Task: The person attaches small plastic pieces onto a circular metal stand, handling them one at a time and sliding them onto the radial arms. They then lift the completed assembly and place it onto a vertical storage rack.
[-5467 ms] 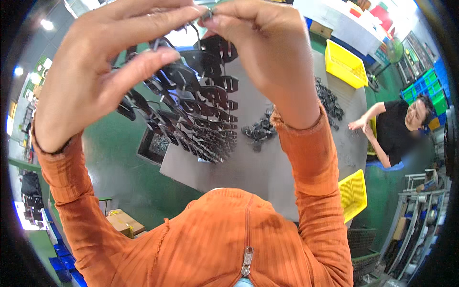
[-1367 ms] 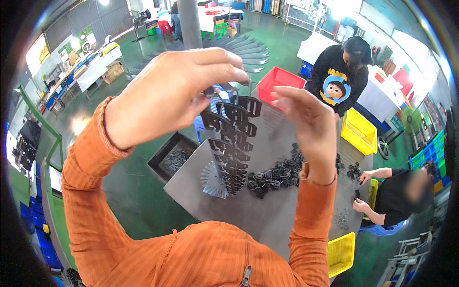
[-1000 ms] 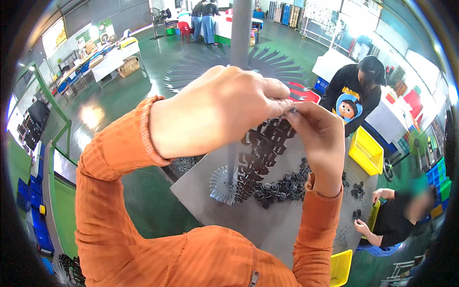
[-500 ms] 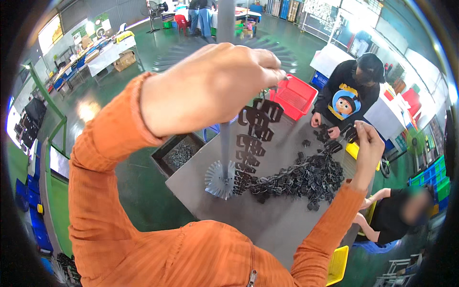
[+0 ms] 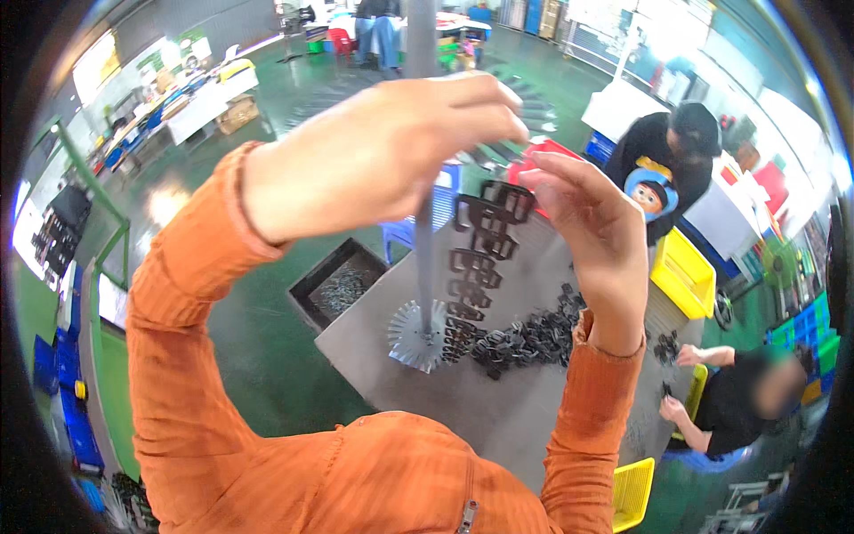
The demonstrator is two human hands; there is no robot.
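My left hand (image 5: 382, 156) is raised beside a grey upright pole (image 5: 424, 258), its fingers curled around metal prongs (image 5: 489, 158) at the rack's upper level. Under it hangs a column of black plastic buckle-like pieces (image 5: 485, 240), reaching down toward the silver spoked disc (image 5: 416, 336) at the pole's foot. My right hand (image 5: 592, 222) is up close to the left, thumb and fingers closed at the top black piece (image 5: 509, 198); its fingertips partly cover what they hold. Behind the right wrist lies a heap of black pieces (image 5: 534, 343) on the grey table (image 5: 391, 405).
A dark bin of small metal parts (image 5: 342, 289) stands left of the table, near a blue stool (image 5: 400, 231). Yellow baskets (image 5: 683, 274) and a red basket (image 5: 556, 151) sit around. Two co-workers (image 5: 663, 169) are at the right; one handles black pieces.
My right hand has come left and up from above the heap, bringing a black piece to the left hand. The left hand has shifted slightly left. The co-worker's hands at the far right show more.
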